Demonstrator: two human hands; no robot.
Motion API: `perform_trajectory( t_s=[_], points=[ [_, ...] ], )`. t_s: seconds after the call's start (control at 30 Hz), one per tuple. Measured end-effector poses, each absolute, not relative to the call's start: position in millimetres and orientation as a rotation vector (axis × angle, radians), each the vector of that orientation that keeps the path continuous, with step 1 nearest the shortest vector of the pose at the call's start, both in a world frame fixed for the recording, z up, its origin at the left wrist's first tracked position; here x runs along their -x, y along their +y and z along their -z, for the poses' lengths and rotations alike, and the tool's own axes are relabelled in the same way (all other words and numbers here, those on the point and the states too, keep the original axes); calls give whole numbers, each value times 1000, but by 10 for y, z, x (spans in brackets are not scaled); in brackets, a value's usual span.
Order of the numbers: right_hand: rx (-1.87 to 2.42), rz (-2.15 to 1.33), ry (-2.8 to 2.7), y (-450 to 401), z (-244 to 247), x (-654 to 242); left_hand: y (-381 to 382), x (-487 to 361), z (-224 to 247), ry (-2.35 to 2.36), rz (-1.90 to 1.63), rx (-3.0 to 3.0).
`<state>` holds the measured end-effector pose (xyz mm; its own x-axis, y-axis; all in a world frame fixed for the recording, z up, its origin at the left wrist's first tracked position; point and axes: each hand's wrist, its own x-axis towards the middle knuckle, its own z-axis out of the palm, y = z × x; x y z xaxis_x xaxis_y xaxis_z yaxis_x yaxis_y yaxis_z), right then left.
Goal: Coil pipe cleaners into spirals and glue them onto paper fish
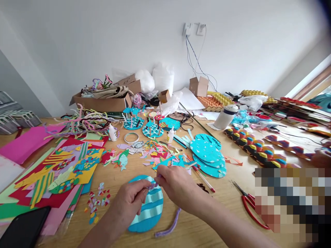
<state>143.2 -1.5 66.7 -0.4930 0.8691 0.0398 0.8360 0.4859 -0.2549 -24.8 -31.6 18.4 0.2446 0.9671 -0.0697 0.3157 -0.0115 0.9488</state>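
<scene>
Over a blue round card with wavy pale-blue strips point(148, 218), both of my hands pinch a purple pipe cleaner point(154, 185), a short length of which shows between the fingers. My left hand point(130, 198) is closed on it at the card's left side. Just to the right and slightly higher, my right hand point(178, 186) is closed on it too, its fingertips partly hidden. A longer purple fuzzy stem point(169, 229) curves along the table beneath my right wrist; I cannot tell whether it joins the held part. The card lies flat on the table.
Paper fish on coloured sheets point(89, 175) and a phone point(24, 225) lie left. Blue discs point(207, 151), red-handled pliers point(249, 208) and painted egg-carton strips point(254, 146) are right. Behind stand glue bottles point(112, 133), finished fish pieces point(152, 128) and a cardboard box point(103, 103).
</scene>
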Motion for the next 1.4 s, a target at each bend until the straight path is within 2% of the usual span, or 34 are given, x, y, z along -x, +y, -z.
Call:
perform_trajectory(
  t_s=[0.1, 0.23, 0.5, 0.83, 0.93, 1.03, 1.13, 1.27, 1.4],
  points=[
    [1594, -544, -2533, 38, -699, -1413, -320, 247, -198, 1271, -864, -1845],
    [1515, -715, -2513, 127, -698, -1410, -309, 252, -228, 1295, -845, -1917],
    [1437, -505, -2600, 125, -703, -1348, -221, 270, -388, 1330, -717, -1968],
    [1544, -387, -2487, 155, -703, -1243, -171, 236, -374, 1358, -908, -1892],
    [1447, -150, -2347, 65, -756, -1279, -153, 282, -350, 1276, -947, -1649],
    [1111, -26, -2139, -92, -714, -1366, -147, 348, -303, 1121, -959, -1164],
    [1021, -298, -2026, -174, -540, -1423, -182, 376, -286, 878, -973, -750],
    [963, -694, -1768, -91, -354, -1378, -260, 324, -306, 654, -880, -523],
    [894, -799, -1839, -16, -366, -1311, -300, 283, -311, 602, -861, -523]
  ],
)
